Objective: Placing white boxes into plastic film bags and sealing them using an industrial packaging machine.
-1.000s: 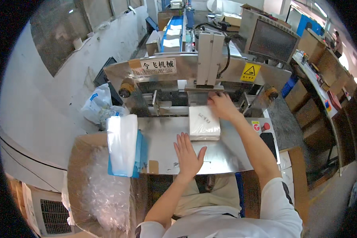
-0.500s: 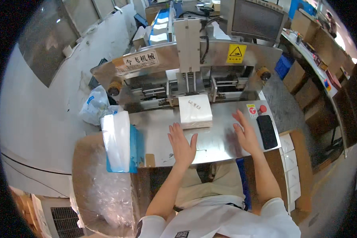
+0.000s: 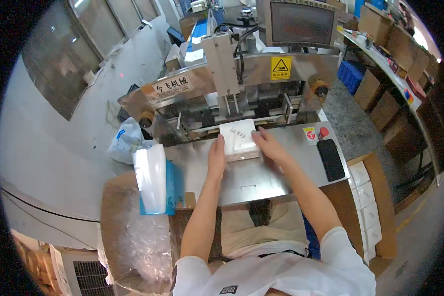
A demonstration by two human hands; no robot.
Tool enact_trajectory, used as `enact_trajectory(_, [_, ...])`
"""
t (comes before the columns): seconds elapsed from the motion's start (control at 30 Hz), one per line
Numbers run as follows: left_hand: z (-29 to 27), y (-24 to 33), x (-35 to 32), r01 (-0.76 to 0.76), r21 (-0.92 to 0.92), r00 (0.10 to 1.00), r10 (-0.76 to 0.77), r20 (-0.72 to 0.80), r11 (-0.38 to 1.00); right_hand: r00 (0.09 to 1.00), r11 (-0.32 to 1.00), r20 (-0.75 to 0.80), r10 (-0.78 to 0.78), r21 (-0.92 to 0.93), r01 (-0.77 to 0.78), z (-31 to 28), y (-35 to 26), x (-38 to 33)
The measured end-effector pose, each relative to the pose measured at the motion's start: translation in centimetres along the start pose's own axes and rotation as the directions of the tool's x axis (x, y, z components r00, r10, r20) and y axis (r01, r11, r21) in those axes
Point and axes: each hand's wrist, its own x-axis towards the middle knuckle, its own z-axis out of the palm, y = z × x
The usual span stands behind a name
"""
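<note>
A white square pack (image 3: 238, 139), seemingly in clear film with handwriting on top, sits on the steel table (image 3: 241, 190) at the front of the machine. My left hand (image 3: 216, 157) lies upright along its left side, fingers together. On its other side, my right hand (image 3: 271, 146) presses its fingertips against the far right edge. The pack is held between both hands. Behind it, the steel machine (image 3: 153, 101) has two upright side plates standing apart, one being the right plate (image 3: 287, 109). The undersides of my fingers are hidden.
A black phone (image 3: 330, 160) and a red button (image 3: 323, 131) are at the table's right. At left stands a blue holder (image 3: 170, 187) with white plastic sleeves (image 3: 151, 178). Below are a carton of clear film (image 3: 143, 246) and, at right, a carton of white packs (image 3: 367, 209).
Both hands have moved inward and forward, from apart to against the pack's sides. The machine's side plates have spread apart. The view has shifted slightly.
</note>
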Motion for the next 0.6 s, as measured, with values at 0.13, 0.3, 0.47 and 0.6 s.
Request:
enact_trajectory(0.13, [0.4,-0.7,-0.1,0.062,-0.183,0.997,-0.052,0.055,0.981,0.996,0.973,0.092,-0.013,0.229,-0.009,1.2,-0.1,-0.8])
enact_trajectory(0.3, [1.2,-0.9,-4.1,-0.219,-0.179,0.974,0.204,-0.098,0.959,0.958,0.903,-0.016,-0.287,0.331,0.276,-0.7,-0.7,-4.6])
enact_trajectory(0.47, [2.7,-0.7,-8.3,-0.255,0.377,0.967,0.237,0.096,0.890,0.976,0.961,0.047,-0.213,0.189,0.201,-1.8,-0.1,-6.5])
enact_trajectory(0.6, [0.0,-2.7,-9.0,-0.319,0.583,0.933,0.141,0.330,0.748,0.980,0.976,0.127,-0.156,0.174,0.133,-3.0,-1.2,-8.8])
